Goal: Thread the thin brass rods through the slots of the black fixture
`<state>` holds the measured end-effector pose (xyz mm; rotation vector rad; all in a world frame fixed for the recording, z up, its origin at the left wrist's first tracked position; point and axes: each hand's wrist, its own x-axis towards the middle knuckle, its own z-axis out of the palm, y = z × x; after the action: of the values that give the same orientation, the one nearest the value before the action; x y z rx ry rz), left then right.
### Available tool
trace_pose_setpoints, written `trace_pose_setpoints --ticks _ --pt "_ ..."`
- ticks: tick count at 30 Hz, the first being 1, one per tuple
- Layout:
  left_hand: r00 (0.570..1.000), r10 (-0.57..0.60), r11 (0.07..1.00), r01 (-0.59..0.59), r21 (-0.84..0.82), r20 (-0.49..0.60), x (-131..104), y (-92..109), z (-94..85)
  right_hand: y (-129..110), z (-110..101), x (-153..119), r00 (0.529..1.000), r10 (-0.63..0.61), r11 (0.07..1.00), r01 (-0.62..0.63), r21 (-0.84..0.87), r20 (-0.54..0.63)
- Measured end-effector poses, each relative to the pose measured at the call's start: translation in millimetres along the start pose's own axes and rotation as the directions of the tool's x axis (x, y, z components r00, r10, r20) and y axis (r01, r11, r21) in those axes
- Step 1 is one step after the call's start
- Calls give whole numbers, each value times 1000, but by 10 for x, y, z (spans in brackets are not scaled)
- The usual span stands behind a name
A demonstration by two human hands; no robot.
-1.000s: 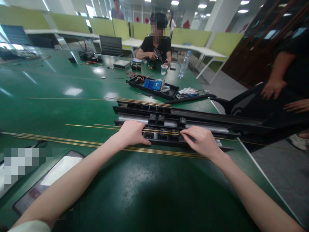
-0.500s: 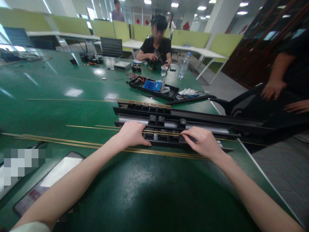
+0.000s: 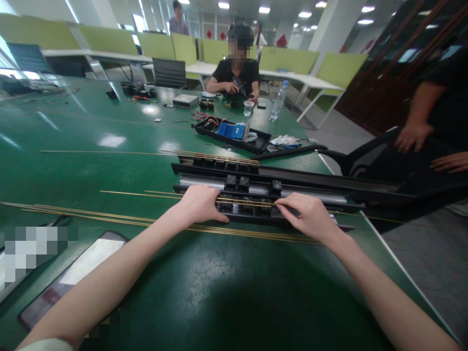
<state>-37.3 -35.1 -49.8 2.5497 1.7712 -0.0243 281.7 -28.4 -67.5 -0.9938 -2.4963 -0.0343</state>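
With thumb at the near side and fingers over the top, my left hand grips the left end of the nearest long black rail. Black blocks sit in that rail's channel. Two thin brass-coloured rods run along it, passing by my left hand and out to the left. My right hand is closed, thumb and forefinger pinching one rod near the rail's right part; the exact grip point is small. Behind lies a second black rail with a pale strip and black blocks. More brass rods lie on the near side.
A third black rail and more rods lie farther back. Beyond are a black tray, a cloth and a water bottle. A phone lies near my left forearm. One person works opposite; another's hands show at right.
Both hands hold nearly the same position and grip. The rail and rods show no clear movement.
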Motion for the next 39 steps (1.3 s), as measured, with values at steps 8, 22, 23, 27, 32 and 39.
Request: trace_pose_setpoints --ticks 8,22,23,27,32,39 --pt "1000 -2 1000 2 4 9 4 4 -2 60 -52 -14 998 51 998 -52 31 24" --pt "999 -16 1000 16 -16 38 6 19 -12 273 -230 -82 975 92 995 -99 24 201" --pt "999 -15 1000 16 -13 38 7 21 -12 280 -237 -83 973 97 994 -104 20 209" --pt "1000 -9 1000 9 -10 28 8 25 -9 307 -279 -82 968 107 994 -111 6 225" --pt "1000 -10 1000 10 2 22 8 18 1 336 -344 -82 959 130 989 -143 37 252" --pt "1000 -3 1000 3 2 23 2 18 -18 387 -409 -105 903 249 954 -291 74 349"
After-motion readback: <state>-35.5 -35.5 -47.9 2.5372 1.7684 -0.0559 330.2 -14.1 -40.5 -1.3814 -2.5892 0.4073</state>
